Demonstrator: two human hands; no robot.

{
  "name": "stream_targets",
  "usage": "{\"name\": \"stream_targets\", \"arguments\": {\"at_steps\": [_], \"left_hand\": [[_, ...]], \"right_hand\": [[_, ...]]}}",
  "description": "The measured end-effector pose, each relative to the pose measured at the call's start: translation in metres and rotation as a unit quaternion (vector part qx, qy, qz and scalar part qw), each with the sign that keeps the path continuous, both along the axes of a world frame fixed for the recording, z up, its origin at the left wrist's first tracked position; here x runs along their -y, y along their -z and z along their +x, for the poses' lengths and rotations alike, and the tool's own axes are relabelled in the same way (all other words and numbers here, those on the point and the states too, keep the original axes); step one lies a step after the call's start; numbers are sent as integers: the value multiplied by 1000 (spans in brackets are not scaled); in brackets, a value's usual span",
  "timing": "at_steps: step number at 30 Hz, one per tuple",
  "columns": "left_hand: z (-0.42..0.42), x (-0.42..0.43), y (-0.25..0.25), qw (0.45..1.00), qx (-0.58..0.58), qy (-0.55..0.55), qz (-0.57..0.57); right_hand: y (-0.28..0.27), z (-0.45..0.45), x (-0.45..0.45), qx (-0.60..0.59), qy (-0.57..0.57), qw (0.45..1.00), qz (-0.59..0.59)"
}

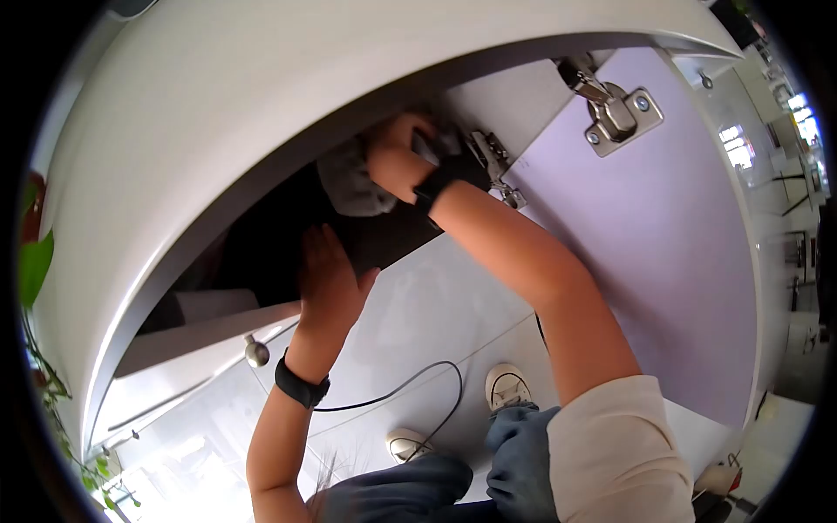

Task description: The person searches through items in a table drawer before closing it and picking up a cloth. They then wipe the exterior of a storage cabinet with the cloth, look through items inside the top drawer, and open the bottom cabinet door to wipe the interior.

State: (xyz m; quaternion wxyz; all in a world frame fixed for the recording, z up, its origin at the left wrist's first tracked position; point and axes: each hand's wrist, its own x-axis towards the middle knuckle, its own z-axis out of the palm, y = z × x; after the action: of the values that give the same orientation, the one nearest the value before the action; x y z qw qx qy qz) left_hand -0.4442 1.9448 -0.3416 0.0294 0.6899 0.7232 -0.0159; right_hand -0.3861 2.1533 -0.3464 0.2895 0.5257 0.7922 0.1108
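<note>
My right hand (401, 148) reaches into the dark inside of an open cabinet, its fingers curled and partly lost in shadow. It grips a crumpled light-grey cloth (356, 181), which shows to the left of the wrist. Lower and to the left, my left hand (330, 279) holds nothing. Its fingers stretch up into the cabinet opening, with the thumb apart, beside the edge of a drawer or door front (214, 336). Black bands circle both wrists.
The lilac cabinet door (645, 253) stands open at right on metal hinges (615, 118). A white countertop (261, 96) curves overhead. A round knob (256, 350) juts out at lower left. A black cable (449, 364) loops over the floor by my shoes (507, 386).
</note>
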Motion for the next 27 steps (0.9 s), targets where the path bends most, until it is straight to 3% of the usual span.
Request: {"name": "stream_targets", "arguments": {"at_steps": [1, 3, 6, 7, 8, 9, 11, 12, 13, 16, 19, 20, 22, 27], "left_hand": [[1, 0, 1, 1000, 3, -9, -2], [6, 0, 4, 1000, 7, -20, -7], [15, 13, -21, 991, -122, 15, -54], [18, 17, -30, 984, -163, 29, -73], [18, 24, -43, 979, -126, 51, -150], [20, 35, -50, 982, -131, 69, -117], [32, 32, -81, 978, -69, 51, -188], [24, 38, -66, 994, -39, 104, 0], [22, 35, -67, 993, -44, 105, 27], [9, 25, -63, 993, -25, 100, 62], [-2, 18, -57, 996, -67, 45, 47], [-3, 14, -56, 999, -32, -11, -24], [-9, 11, -47, 999, -53, -6, -5], [-13, 1, -40, 998, -31, 13, 45]], "right_hand": [[-6, 3, 11, -7, 30, 1000, -4], [-18, 6, 44, 20, -40, 998, -32], [-54, -2, 89, 14, -136, 988, -73], [-53, -12, 103, 24, -162, 983, -77], [-52, -22, 114, 39, -189, 978, -80], [-40, -36, 122, -22, -220, 971, -85], [-19, -65, 129, -131, -271, 947, -113], [-17, -77, 131, -180, -293, 929, -134], [-12, -86, 131, -229, -313, 909, -154], [15, -94, 122, -543, -299, 784, -13], [38, -107, 99, -652, -323, 685, 42], [47, -126, 88, -617, -305, 721, 79], [57, -147, 69, -596, -260, 751, 110], [53, -149, 18, -598, -160, 769, 157]]}}
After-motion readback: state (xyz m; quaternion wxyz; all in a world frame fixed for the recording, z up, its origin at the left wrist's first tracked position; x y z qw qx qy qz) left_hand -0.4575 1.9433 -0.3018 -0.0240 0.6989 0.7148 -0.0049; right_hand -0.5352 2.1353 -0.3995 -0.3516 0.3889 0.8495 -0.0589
